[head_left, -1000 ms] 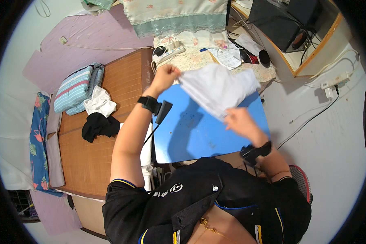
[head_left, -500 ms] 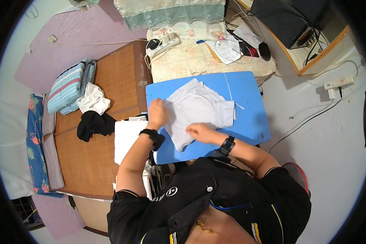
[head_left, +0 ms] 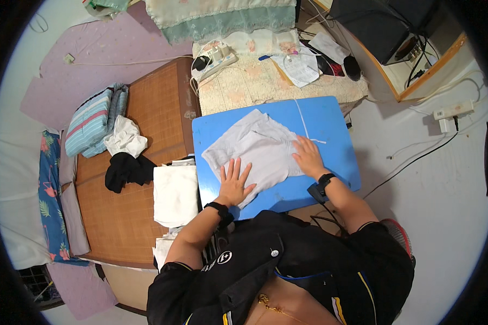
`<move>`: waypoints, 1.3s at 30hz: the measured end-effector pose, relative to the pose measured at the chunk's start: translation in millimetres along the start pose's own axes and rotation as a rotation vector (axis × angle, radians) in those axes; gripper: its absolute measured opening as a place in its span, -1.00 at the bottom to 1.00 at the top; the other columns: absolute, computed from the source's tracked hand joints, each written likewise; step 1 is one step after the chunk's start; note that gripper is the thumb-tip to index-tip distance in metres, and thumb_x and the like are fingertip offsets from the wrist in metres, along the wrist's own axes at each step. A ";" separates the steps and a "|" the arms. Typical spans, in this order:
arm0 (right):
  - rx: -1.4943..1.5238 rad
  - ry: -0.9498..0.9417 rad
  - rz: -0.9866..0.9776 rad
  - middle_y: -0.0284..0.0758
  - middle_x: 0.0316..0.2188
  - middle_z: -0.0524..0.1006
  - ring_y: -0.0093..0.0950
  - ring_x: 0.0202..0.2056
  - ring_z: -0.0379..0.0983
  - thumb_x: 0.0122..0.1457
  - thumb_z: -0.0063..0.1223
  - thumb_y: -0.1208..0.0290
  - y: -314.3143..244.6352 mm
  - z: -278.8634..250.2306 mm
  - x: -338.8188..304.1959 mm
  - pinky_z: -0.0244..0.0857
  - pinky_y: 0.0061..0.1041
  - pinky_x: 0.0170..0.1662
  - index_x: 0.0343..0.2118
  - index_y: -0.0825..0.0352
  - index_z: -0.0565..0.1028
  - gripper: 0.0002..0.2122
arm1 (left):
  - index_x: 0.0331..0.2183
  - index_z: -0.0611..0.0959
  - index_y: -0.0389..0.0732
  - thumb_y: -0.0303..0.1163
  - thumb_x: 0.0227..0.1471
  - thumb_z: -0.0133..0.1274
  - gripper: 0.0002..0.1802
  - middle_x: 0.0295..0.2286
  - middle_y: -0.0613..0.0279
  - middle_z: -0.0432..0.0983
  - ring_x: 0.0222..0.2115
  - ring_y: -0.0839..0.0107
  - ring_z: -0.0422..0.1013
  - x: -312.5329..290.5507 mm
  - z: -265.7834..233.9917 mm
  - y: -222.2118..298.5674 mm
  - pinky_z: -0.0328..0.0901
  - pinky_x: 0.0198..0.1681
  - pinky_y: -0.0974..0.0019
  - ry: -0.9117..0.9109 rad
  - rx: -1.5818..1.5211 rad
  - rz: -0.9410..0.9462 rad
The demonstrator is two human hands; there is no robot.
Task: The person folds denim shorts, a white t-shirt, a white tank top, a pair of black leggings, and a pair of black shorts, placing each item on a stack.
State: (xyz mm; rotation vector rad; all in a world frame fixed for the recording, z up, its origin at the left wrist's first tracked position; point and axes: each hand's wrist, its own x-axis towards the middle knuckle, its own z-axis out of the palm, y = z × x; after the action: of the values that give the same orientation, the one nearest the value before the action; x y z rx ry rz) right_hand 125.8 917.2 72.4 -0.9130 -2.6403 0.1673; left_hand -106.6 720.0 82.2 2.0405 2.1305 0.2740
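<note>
A pale grey garment (head_left: 257, 143), which looks like a pair of shorts, is spread out on a small blue table (head_left: 339, 157). My left hand (head_left: 234, 185) presses on its near left part, palm down with the fingers spread. At its right edge lies my right hand (head_left: 309, 158), fingers stretched out and touching the cloth. Neither hand grips anything. A thin white cord (head_left: 302, 120) runs across the table top beyond my right hand.
A stack of folded white cloth (head_left: 175, 195) stands left of the table. Black cloth (head_left: 129, 172), white cloth (head_left: 126, 136) and a striped blanket (head_left: 89, 127) lie on the brown mat (head_left: 162, 103). Power strips (head_left: 217, 60) and papers (head_left: 301, 69) lie beyond the table.
My left hand has moved nearer and right, now flat on the garment. My right hand has shifted right and opened out at its right edge. The garment's right part now looks folded in.
</note>
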 end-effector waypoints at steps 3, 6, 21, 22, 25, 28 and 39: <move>0.041 0.066 0.305 -0.16 -0.08 0.28 -0.22 -0.02 0.13 0.00 -0.04 0.24 41.0 -2.1 -1.9 0.00 -0.25 0.01 -0.14 0.35 0.35 -0.62 | 0.13 0.07 0.03 0.09 -0.05 -0.16 -0.25 0.13 -0.07 -0.23 0.16 -0.01 -0.35 2.1 -3.9 0.6 -0.37 0.09 -0.19 -0.033 -0.022 -0.016; 0.033 0.049 0.551 -0.12 -0.18 0.32 -0.20 -0.10 0.17 -0.05 0.01 0.23 63.7 -3.2 12.5 0.06 -0.25 -0.06 -0.25 0.37 0.41 -0.65 | 0.13 0.07 0.01 0.12 -0.07 -0.16 -0.22 0.13 -0.09 -0.25 0.16 -0.03 -0.36 1.2 -5.6 2.6 -0.38 0.09 -0.20 -0.074 -0.038 -0.017; 1.802 -0.181 0.898 -0.28 -0.53 0.44 -0.53 -0.56 0.32 0.01 -0.04 0.42 78.4 -24.1 90.0 0.23 -0.61 -0.51 -0.46 0.37 0.37 -0.88 | 0.09 0.17 0.01 0.13 -0.21 -0.02 -0.17 0.13 -0.03 -0.19 0.16 0.03 -0.30 -24.9 -19.6 -5.4 -0.31 0.09 -0.18 -0.111 -0.061 -0.007; 1.821 -0.152 0.903 -0.28 -0.53 0.43 -0.53 -0.56 0.31 0.00 -0.02 0.42 84.7 -32.8 88.6 0.22 -0.60 -0.52 -0.46 0.35 0.36 -0.88 | 0.09 0.17 0.01 0.13 -0.21 -0.02 -0.17 0.13 -0.03 -0.19 0.16 0.03 -0.30 -24.3 -20.5 -5.4 -0.31 0.09 -0.18 -0.112 -0.063 -0.004; 1.198 -0.200 0.753 -0.31 -0.53 0.44 -0.46 -0.53 0.36 -0.06 0.08 0.34 87.4 -24.2 88.4 0.27 -0.52 -0.45 -0.45 0.39 0.42 -0.79 | 0.08 0.17 0.00 0.15 -0.21 -0.01 -0.16 0.11 -0.08 -0.16 0.15 -0.01 -0.28 -22.1 -21.7 -5.9 -0.30 0.11 -0.13 -0.114 -0.038 0.029; 0.403 -0.011 0.546 -0.24 -0.49 0.49 -0.37 -0.48 0.43 -0.13 0.14 0.25 58.5 13.0 82.5 0.32 -0.44 -0.36 -0.46 0.37 0.51 -0.74 | 0.08 0.18 0.00 0.16 -0.20 -0.03 -0.16 0.11 -0.08 -0.16 0.15 -0.01 -0.27 -20.3 -23.4 -7.3 -0.29 0.11 -0.14 -0.135 -0.044 0.031; 1.897 -0.028 0.718 -0.24 -0.49 0.43 -0.49 -0.49 0.34 0.03 -0.04 0.44 74.7 -35.8 69.7 0.28 -0.54 -0.40 -0.34 0.43 0.38 -0.83 | 0.08 0.19 0.02 0.17 -0.22 -0.03 -0.17 0.12 -0.03 -0.15 0.15 0.03 -0.26 -21.2 -22.8 -9.3 -0.30 0.12 -0.09 -0.133 -0.058 0.033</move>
State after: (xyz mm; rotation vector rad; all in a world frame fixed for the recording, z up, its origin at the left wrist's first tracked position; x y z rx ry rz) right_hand 130.4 1018.9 109.0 -0.8240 -0.9203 2.1703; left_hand -120.5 698.3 101.9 2.0038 1.9886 0.1963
